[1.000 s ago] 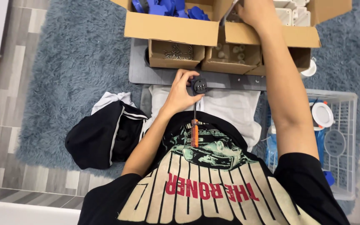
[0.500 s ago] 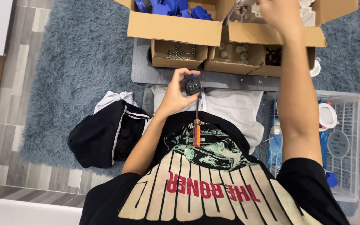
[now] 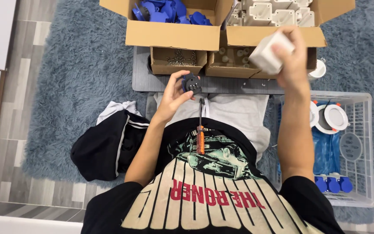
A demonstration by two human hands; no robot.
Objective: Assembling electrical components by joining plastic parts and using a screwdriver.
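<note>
The left hand (image 3: 174, 97) grips a small dark round part (image 3: 191, 83) in closed fingers, just above the lap and near the edge of the grey worktop (image 3: 143, 80). The right hand (image 3: 293, 58) is raised, its fingers closed around a white box-shaped housing (image 3: 270, 52), in front of the cardboard box (image 3: 278, 37) that holds more white housings. An orange-handled screwdriver (image 3: 200, 130) lies on the person's lap, between the forearms.
</note>
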